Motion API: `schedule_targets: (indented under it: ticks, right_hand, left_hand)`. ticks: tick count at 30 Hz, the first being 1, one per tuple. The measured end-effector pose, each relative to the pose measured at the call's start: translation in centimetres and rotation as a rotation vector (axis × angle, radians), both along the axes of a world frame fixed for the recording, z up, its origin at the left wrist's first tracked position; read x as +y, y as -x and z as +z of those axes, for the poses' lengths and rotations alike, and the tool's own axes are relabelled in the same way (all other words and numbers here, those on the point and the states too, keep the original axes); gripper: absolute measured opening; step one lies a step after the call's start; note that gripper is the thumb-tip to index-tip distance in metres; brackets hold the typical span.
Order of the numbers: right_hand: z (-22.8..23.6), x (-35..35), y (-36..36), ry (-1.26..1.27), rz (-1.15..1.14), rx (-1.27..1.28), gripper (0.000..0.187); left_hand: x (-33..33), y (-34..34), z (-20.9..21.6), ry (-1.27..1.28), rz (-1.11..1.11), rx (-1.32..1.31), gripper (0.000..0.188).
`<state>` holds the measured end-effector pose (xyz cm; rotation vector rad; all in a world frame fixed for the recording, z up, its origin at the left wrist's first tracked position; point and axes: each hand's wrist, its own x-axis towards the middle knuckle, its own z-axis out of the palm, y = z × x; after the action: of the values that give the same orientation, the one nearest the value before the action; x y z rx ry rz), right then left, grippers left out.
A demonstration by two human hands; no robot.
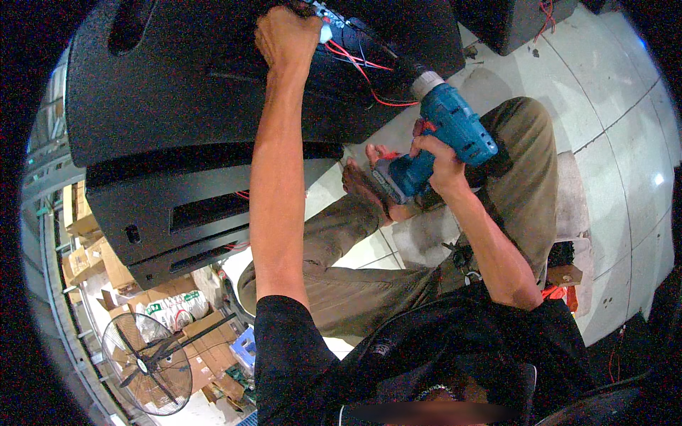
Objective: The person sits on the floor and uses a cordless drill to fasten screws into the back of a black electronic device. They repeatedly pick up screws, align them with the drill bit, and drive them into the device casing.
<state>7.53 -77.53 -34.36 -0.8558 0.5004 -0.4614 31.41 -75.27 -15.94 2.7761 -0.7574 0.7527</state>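
Left hand (288, 35) far out, clenched on a small white part at the wire cluster (355, 64) on the black speaker cabinet (177, 85). Right hand (437, 160) nearer, right of it, grasping the blue cordless drill (447, 131); the drill's long axis points up-left, its nose just beside the left hand.

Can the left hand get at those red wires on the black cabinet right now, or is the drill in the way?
Probably yes: the left hand already rests on the black cabinet beside the red wires, and the blue drill comes in from the other side.
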Motion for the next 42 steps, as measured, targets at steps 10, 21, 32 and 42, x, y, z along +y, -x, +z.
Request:
schedule_targets:
  ticks: [10, 21, 32, 42]
  right_hand:
    - [-0.1, 0.2, 0.2, -0.031, 0.059, 0.016, 0.015]
    - [0.6, -0.3, 5.7, 0.028, 0.042, 0.037, 0.026]
    - [5.4, -2.6, 11.7, 0.085, 0.224, 0.058, 0.037]
    - [6.7, -2.9, 11.7, -0.005, 0.262, 0.026, 0.038]
  left_hand:
    - [1.9, -4.6, -1.4, -0.124, -0.09, -0.134, 0.04]
    - [0.0, 3.9, 0.8, 0.241, 0.014, 0.219, 0.028]
    - [3.5, 7.5, -5.6, 1.605, -0.297, 1.139, 0.013]
    - [3.8, 7.3, -5.8, 1.662, -0.403, 1.217, 0.012]
